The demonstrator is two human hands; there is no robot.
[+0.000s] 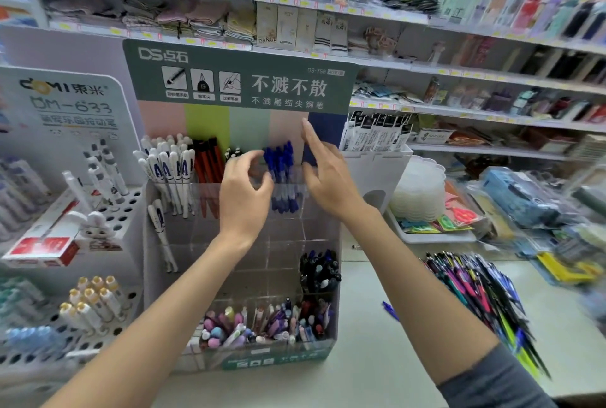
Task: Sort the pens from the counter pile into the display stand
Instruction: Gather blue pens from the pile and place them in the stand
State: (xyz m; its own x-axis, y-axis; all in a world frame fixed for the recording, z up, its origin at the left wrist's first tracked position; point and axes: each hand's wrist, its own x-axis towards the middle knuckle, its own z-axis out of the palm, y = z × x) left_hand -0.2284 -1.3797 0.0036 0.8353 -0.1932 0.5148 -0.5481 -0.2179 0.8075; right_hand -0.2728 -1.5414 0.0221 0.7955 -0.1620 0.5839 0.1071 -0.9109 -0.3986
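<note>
While the right hand (pixel 328 175) is holding its grip spread, the left hand (pixel 244 197) unclear, blue pens (pixel 282 171) in the display stand (pixel 295 234) are looking light, slick, stiff: pinch mid-barrel.

Place: a stationery and sundries shop.
Stock: packaged goods (pixel 295 27) are stacked on shelves (pixel 492 77) edged with price tags (pixel 442 72).
Display: pens are racked in a branded display stand (pixel 242 79).

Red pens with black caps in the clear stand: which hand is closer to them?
The left hand. It hovers just right of the red pens with black caps. The right hand is farther right, past the bunch of blue pens.
</note>
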